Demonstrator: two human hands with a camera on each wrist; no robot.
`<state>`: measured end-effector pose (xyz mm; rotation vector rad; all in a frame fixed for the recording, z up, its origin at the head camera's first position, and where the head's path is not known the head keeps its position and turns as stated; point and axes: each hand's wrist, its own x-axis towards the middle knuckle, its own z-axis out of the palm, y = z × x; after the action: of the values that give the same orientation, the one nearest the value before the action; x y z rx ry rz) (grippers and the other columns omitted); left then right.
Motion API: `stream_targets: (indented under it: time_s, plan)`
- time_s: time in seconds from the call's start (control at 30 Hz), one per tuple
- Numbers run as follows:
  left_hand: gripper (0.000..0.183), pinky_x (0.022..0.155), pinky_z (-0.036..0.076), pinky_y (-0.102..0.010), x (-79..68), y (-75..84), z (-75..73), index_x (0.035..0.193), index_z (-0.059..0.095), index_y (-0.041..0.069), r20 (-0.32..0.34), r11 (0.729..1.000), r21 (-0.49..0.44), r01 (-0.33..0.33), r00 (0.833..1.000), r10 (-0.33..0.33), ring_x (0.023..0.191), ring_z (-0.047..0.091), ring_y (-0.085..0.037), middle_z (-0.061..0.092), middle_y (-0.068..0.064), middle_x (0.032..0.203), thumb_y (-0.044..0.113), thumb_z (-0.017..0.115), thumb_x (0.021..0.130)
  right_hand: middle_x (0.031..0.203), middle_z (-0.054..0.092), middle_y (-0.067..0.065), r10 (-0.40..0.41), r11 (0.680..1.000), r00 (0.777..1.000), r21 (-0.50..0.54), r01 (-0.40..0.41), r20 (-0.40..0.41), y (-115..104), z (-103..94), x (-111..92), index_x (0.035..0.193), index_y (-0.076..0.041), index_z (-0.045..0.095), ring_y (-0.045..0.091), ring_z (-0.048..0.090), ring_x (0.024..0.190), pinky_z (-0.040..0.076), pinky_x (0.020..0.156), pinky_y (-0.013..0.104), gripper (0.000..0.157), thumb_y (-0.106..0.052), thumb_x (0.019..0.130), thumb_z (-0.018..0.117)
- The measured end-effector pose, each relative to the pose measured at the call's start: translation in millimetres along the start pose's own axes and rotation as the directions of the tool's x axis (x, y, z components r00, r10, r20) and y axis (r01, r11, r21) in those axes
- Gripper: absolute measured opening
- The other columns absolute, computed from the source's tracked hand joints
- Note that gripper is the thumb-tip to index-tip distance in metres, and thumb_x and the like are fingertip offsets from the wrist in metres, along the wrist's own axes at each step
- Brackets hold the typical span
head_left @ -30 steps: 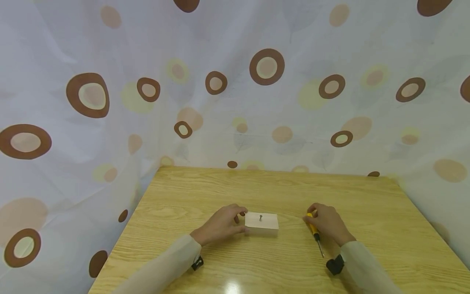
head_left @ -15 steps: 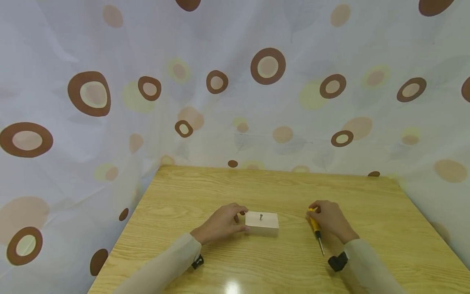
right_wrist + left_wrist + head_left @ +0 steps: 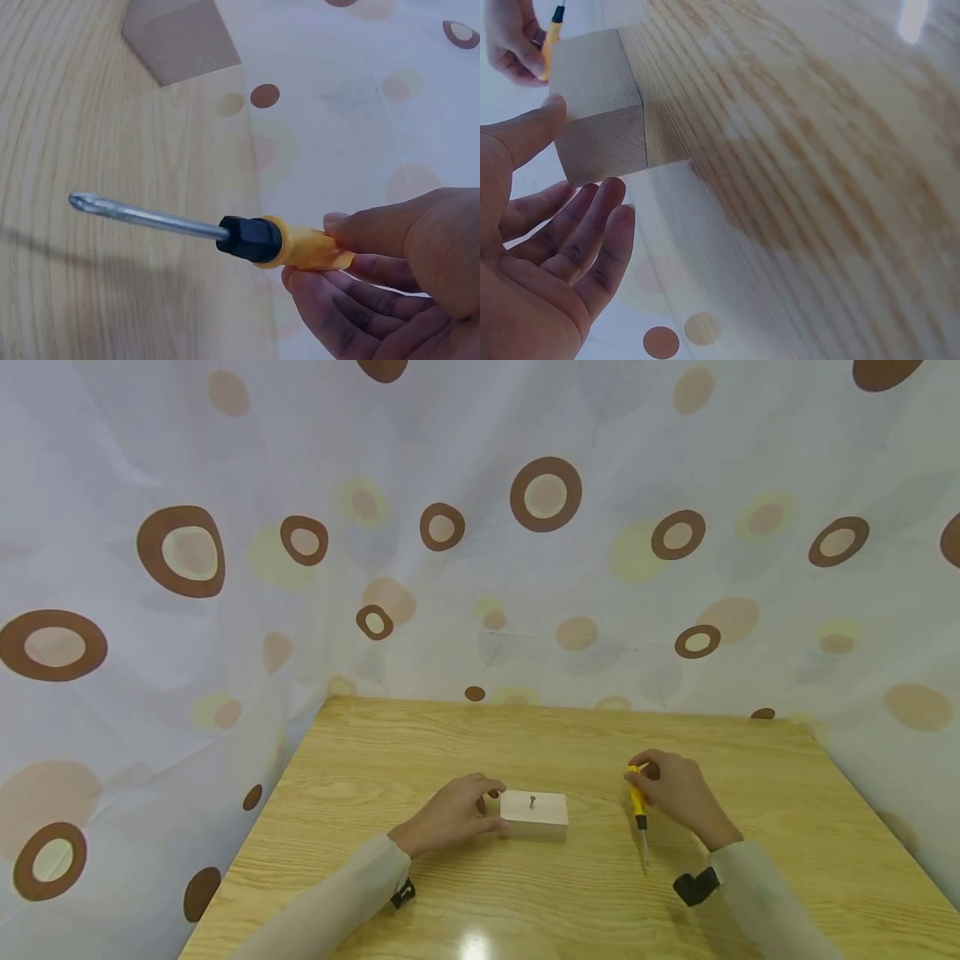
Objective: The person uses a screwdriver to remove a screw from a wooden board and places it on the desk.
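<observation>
A pale wooden block [image 3: 551,812] lies on the table, with a small screw [image 3: 532,802] standing up from its top face. My left hand [image 3: 453,812] grips the block's left end, thumb on the near side and fingers on the far side. In the left wrist view the thumb presses one edge of the block [image 3: 600,75]. To the right of it, my right hand [image 3: 678,789] pinches the yellow handle of a screwdriver [image 3: 639,806]. The right wrist view shows its black collar and metal shaft [image 3: 154,218] above the table, the cross-shaped tip pointing away from the hand.
The wood-grain table [image 3: 420,743] reaches back to a white curtain [image 3: 480,568] with brown and beige dots, which also hangs along both sides. Black wrist straps show at both sleeves. A bright light reflection [image 3: 474,946] lies near the front.
My right hand has moved up and farther from me with the screwdriver. Its shaft has swung leftward, now pointing almost straight toward me. The left hand and block have stayed in place.
</observation>
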<state>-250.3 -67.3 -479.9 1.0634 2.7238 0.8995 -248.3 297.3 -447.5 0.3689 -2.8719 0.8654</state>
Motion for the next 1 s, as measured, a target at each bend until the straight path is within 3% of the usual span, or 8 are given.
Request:
stream_targets:
  time_s: [0.2, 0.53, 0.8, 1.0]
  plan:
    - [0.060, 0.071, 0.048, -0.020, 0.0, -0.7, 0.2, 0.134, 0.053, 0.011, -0.001, 1.000, 0.016, -0.005, 1.000, 0.005, 0.088, 0.059, -0.010, 0.059, -0.001, 0.116, 0.045, 0.067, 0.086, 0.083, 0.068, 0.002, -0.031, 1.000, 0.999, 0.000, 0.031, -0.045, -10.6, -4.6, 0.3, 0.111, -0.006, 0.064, 0.014, 0.062, 0.060, 0.048, 0.054, 0.028, 0.038, -0.038, 0.093, 0.061]
    - [0.064, 0.071, 0.048, -0.020, 0.6, -0.6, 1.5, 0.136, 0.050, 0.008, 0.010, 1.000, 0.016, -0.001, 1.000, 0.001, 0.089, 0.059, -0.010, 0.058, -0.002, 0.121, 0.047, 0.065, 0.087, 0.082, 0.068, -0.001, -0.084, 0.995, 0.992, 0.045, 0.089, -0.090, -28.4, -10.6, 1.8, 0.114, -0.010, 0.062, 0.014, 0.064, 0.063, 0.050, 0.056, 0.026, 0.030, -0.031, 0.093, 0.064]
    - [0.064, 0.069, 0.048, -0.018, 2.5, -2.4, 4.0, 0.137, 0.050, 0.007, 0.008, 1.000, 0.007, -0.009, 1.000, 0.008, 0.088, 0.059, -0.009, 0.057, -0.003, 0.124, 0.044, 0.066, 0.088, 0.081, 0.067, -0.004, -0.176, 0.984, 0.974, 0.003, 0.178, -0.143, -37.7, -15.5, 8.2, 0.115, -0.010, 0.064, 0.010, 0.063, 0.062, 0.050, 0.056, 0.024, 0.029, -0.026, 0.091, 0.066]
    - [0.063, 0.069, 0.048, -0.018, 2.4, -2.1, 4.7, 0.136, 0.051, 0.008, 0.008, 1.000, -0.001, 0.001, 1.000, -0.001, 0.086, 0.059, -0.008, 0.057, -0.001, 0.124, 0.045, 0.066, 0.087, 0.083, 0.067, -0.005, -0.201, 0.979, 0.967, 0.009, 0.205, -0.159, -48.5, -20.0, 6.7, 0.114, -0.012, 0.064, 0.010, 0.064, 0.063, 0.051, 0.056, 0.024, 0.028, -0.028, 0.091, 0.066]
